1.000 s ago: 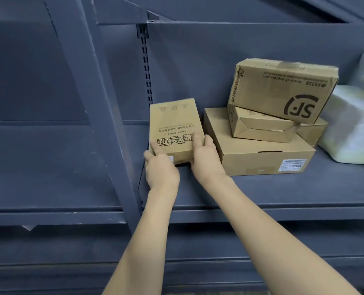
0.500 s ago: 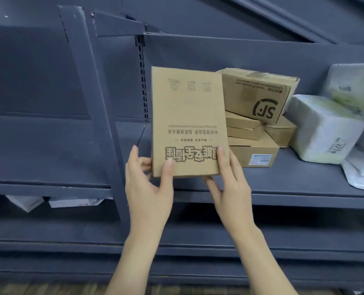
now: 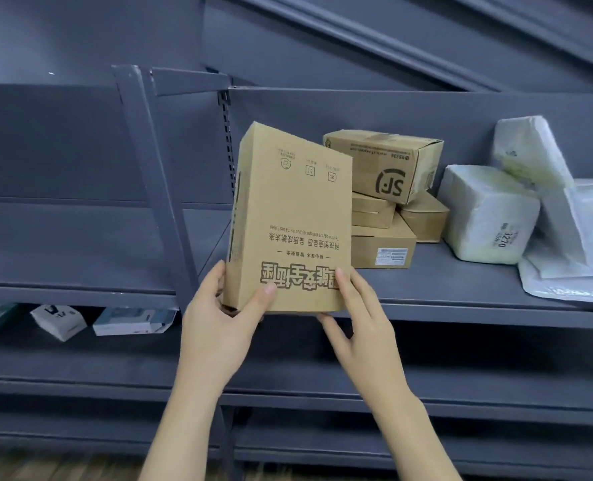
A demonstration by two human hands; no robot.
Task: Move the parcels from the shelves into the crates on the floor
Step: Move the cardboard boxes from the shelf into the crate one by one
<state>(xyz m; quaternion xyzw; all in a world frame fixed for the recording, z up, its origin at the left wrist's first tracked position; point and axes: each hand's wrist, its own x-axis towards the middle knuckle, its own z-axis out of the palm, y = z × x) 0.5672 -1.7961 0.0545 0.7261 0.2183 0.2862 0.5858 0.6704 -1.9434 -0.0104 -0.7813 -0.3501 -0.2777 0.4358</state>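
A flat brown cardboard parcel (image 3: 288, 216) with upside-down printed characters stands upright in the air in front of the grey shelf (image 3: 461, 300). My left hand (image 3: 218, 324) grips its lower left corner, thumb on the front face. My right hand (image 3: 361, 324) holds its lower right edge, with one finger on the front and the others beneath. On the shelf behind sits a stack of brown boxes (image 3: 388, 237), the top one (image 3: 385, 164) marked SF. No crate is in view.
White plastic-wrapped parcels (image 3: 489, 216) and a flat mailer bag (image 3: 565, 282) lie on the shelf to the right. Small white boxes (image 3: 59, 321) sit on the lower shelf at the left. A slanted grey upright (image 3: 156, 189) stands left of the held parcel.
The parcel has come off the shelf and been lifted toward me, held in both hands. The view has drawn back, showing more of the shelf and the lower level.
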